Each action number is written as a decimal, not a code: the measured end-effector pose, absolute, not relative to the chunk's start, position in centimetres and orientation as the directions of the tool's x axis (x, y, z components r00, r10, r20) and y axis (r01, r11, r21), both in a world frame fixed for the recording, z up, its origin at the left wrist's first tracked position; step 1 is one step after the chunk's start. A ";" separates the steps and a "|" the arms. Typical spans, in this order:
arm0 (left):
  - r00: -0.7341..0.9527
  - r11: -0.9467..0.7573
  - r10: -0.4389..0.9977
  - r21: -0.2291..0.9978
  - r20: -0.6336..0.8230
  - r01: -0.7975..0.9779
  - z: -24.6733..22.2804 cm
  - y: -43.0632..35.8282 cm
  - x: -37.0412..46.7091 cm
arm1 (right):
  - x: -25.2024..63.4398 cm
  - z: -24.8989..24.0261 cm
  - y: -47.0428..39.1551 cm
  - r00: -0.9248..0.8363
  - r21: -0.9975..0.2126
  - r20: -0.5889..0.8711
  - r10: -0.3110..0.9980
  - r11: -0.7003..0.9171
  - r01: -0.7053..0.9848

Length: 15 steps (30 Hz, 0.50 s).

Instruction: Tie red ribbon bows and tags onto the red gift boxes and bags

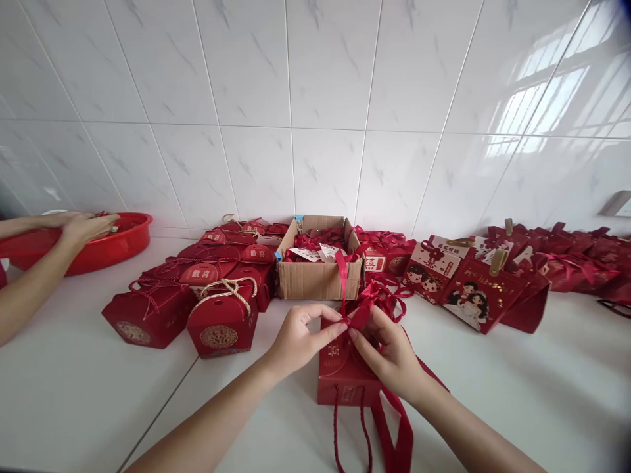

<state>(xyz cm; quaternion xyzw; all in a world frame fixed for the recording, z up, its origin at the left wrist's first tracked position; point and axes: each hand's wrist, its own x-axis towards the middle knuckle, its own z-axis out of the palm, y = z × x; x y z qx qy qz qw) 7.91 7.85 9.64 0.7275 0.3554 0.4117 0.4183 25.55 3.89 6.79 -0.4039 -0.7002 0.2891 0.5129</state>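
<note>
A red gift box [328, 392] with a gold character and red cord handles sits in front of me on the white table. Above its top, my left hand [308, 336] pinches a red ribbon [342, 279] between thumb and forefinger. My right hand [389, 355] grips a loop of the same ribbon close beside it, fingertips nearly meeting the left ones. Long ribbon ends hang down past the box's right side. Behind my hands lies a tangle of red ribbon [392, 295], partly hidden by the right hand.
An open cardboard box [315, 281] holds cards and red ribbon. Red boxes with rope handles [221, 328] cluster at left, and boxes with cartoon couples [476, 295] at right. Far left, another person's hands [89, 226] work over a red basin [133, 240]. A tiled wall [325, 79] rises behind.
</note>
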 end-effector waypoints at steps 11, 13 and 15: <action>0.432 -0.440 0.835 0.885 0.340 0.155 8.8 7.3 8.1 | 25.1 6.7 3.6 -0.035 -0.738 0.584 0.811 0.548 0.393; 0.416 -0.472 0.833 0.860 0.365 0.191 8.6 7.3 8.1 | 25.2 7.0 3.3 -0.052 -0.718 0.571 0.819 0.529 0.453; 0.403 -0.508 0.823 0.835 0.400 0.210 8.3 7.3 8.1 | 25.3 7.3 3.1 -0.071 -0.695 0.561 0.825 0.516 0.501</action>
